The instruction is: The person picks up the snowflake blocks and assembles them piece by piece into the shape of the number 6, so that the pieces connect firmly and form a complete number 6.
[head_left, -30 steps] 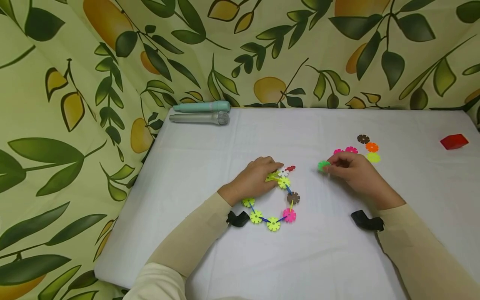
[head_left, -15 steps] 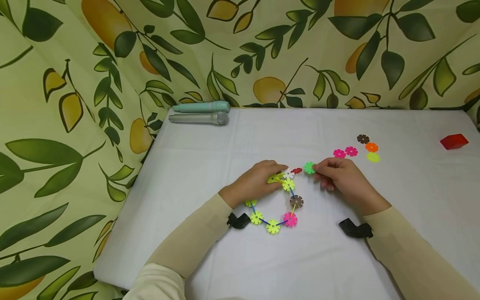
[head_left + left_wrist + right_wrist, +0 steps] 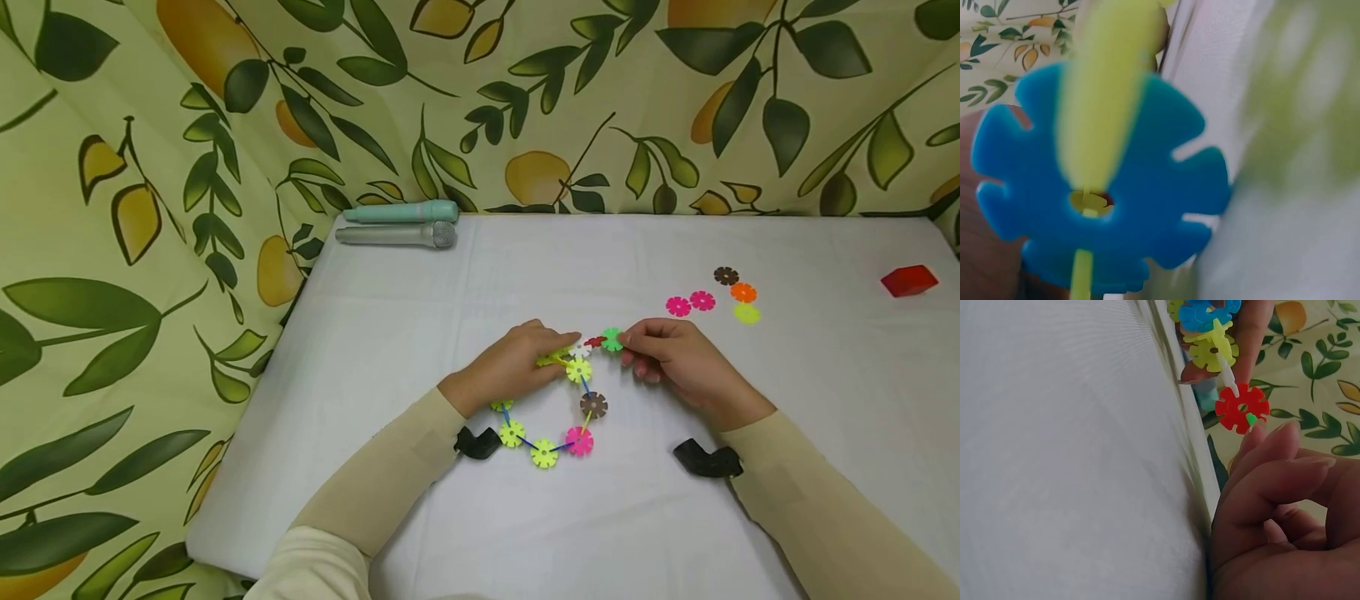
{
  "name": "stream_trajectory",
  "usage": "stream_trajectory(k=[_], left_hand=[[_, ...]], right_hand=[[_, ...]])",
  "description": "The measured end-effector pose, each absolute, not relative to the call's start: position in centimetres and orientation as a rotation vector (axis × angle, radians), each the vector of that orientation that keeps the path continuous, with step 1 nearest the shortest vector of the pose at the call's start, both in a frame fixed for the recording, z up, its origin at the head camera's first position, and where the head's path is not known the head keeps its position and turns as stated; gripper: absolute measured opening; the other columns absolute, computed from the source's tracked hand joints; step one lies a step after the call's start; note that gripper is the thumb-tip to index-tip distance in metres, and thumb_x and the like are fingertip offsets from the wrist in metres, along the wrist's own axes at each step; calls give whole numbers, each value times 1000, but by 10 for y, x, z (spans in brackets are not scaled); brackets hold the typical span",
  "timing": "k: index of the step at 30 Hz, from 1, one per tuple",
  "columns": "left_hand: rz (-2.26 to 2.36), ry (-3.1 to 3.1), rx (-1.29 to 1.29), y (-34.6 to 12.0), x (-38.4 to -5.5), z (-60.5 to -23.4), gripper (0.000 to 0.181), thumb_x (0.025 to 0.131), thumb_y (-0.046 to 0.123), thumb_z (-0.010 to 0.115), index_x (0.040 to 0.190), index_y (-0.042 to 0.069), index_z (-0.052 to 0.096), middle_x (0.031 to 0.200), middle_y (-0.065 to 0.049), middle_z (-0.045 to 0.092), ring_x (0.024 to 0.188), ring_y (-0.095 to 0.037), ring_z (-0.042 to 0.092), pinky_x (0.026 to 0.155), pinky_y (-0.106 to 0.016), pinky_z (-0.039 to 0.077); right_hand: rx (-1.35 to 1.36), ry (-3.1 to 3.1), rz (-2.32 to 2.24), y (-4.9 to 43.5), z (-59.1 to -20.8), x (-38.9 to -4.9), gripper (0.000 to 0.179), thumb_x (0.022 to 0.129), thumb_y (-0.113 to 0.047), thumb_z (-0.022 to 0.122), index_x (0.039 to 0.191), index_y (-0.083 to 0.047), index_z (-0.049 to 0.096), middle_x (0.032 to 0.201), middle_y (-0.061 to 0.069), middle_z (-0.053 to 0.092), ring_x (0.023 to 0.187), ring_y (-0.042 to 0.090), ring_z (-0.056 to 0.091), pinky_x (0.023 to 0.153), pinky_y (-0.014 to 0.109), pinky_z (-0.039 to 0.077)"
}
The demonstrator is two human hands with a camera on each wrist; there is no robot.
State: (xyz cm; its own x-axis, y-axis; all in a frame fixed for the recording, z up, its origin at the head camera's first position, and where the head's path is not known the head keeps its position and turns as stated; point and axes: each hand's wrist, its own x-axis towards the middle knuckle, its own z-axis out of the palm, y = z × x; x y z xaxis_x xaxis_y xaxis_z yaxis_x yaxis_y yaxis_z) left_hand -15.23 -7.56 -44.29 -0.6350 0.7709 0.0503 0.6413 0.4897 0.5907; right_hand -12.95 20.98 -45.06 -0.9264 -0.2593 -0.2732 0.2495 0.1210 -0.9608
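A ring-like chain of notched interlocking plastic discs lies on the table, with a brown disc (image 3: 593, 406), a pink disc (image 3: 579, 442) and several yellow ones in it. My left hand (image 3: 510, 371) grips its upper end, by the white disc (image 3: 580, 349). A blue disc (image 3: 1141, 181) of the chain fills the left wrist view. From the white disc sticks out a red disc (image 3: 1241, 407). My right hand (image 3: 671, 350) pinches a green disc (image 3: 611, 339) between thumb and fingers, its edge at the red disc's rim. Fingers hide most of the green disc in the right wrist view.
Loose discs lie beyond my right hand: brown (image 3: 725, 276), orange (image 3: 743, 292), yellow (image 3: 747, 313) and two pink ones (image 3: 690, 303). A red block (image 3: 909, 281) is at the far right. Two microphones (image 3: 397, 223) lie at the back left, near a patterned curtain (image 3: 540, 108).
My right hand has moved left, bringing the green disc from beside the loose discs up to the red disc. The left hand and chain end have shifted slightly right.
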Motion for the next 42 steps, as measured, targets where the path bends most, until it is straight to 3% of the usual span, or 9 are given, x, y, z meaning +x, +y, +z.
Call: stream_trajectory(k=[24,42], left_hand=[[845,2544,1241,-78,-154,-446,51,108,14,72,156,4,59,134,-5,73,115,-19,58,100,-25,46],[912,2468,1286,-79,-155,-447,51,108,13,73,156,6,59,136,-3,73,108,-16,54,96,-24,45]], right_hand=[[-35,2027,-1858,218,-452,-132,30,113,-12,62,104,17,59,83,9,65,67,16,56,57,24,49],[-89,1986,-1807,223,-450,-133,32,113,-14,64,106,17,59,85,13,64,66,16,54,55,24,46]])
